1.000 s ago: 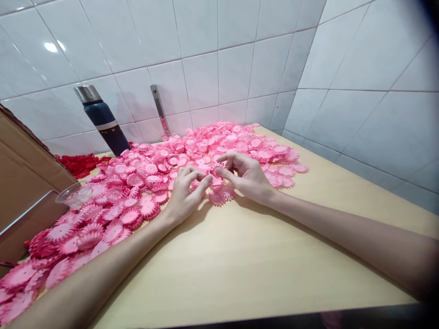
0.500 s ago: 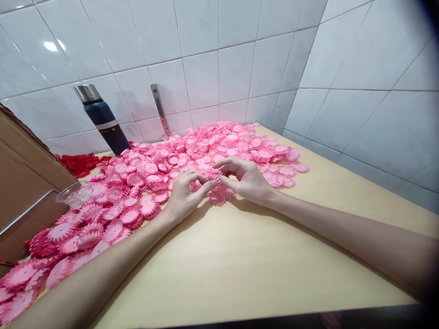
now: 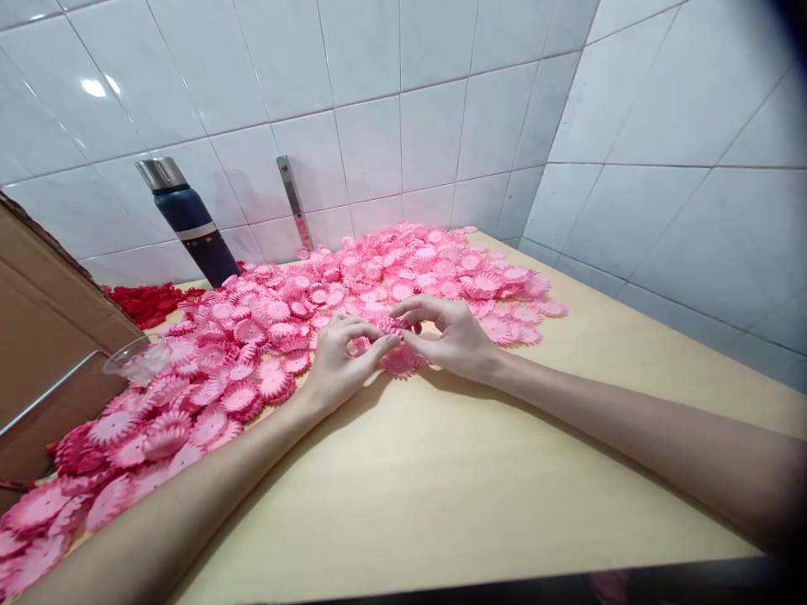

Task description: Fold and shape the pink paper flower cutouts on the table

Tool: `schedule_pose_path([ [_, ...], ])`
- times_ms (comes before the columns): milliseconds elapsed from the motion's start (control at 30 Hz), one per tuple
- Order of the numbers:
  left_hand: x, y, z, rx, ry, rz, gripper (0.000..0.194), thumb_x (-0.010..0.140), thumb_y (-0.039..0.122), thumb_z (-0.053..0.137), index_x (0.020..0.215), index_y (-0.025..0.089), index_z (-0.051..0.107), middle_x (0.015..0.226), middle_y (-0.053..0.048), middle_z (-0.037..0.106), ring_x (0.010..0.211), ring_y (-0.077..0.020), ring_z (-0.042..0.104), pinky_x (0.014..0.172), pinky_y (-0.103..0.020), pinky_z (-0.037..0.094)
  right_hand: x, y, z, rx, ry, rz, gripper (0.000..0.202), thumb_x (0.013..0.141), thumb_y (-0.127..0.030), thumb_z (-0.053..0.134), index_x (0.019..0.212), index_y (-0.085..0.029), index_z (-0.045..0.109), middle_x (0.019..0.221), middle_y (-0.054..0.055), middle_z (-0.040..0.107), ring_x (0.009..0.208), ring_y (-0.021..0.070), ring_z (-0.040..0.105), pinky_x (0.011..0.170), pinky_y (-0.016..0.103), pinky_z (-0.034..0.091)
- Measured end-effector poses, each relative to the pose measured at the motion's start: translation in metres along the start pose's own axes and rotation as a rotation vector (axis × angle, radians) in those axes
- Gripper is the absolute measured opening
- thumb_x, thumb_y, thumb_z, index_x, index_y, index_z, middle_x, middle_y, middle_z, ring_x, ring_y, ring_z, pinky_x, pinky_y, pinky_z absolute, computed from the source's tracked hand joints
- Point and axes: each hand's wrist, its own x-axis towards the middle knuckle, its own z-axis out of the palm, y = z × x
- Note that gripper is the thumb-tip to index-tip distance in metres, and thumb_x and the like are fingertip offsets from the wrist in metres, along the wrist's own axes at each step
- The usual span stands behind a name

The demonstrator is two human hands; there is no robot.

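My left hand (image 3: 344, 357) and my right hand (image 3: 450, 340) meet at the front of a heap of pink scalloped flower discs (image 3: 277, 311). Thumb and fingers of both hands are pinched on a pink flower disc (image 3: 387, 323), which the fingers partly cover. Just below the fingertips another pink disc (image 3: 404, 361) with a toothed rim lies on the table. Both forearms reach in from the lower corners.
A dark blue bottle (image 3: 200, 231) leans in view by the tiled wall, near a metal bracket (image 3: 294, 202). Red pieces (image 3: 148, 304), a clear plastic cup (image 3: 135, 360) and a cardboard box (image 3: 47, 311) are at left. The pale table (image 3: 441, 487) spreads in front.
My right hand has shifted very slightly left, closer to my left hand. Both hands keep their pinch on the disc; the heap looks the same.
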Motion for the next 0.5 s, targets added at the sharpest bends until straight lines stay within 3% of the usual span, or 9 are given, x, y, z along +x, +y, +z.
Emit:
schedule_pose_path([
  [500, 0.0026, -0.0096, 0.0, -0.051, -0.049, -0.008, 0.016, 0.082, 0.033, 0.064, 0.073, 0.019, 0.067, 0.083, -0.004, 0.068, 0.089, -0.0207, 0.058, 0.087, -0.035, 0.041, 0.0008, -0.0011, 0.0, 0.074, 0.02, 0.128, 0.022, 0.079, -0.029, 0.067, 0.096, -0.016, 0.063, 0.072, 0.005, 0.071, 0.066, 0.0179, 0.065, 0.063, 0.032, 0.051],
])
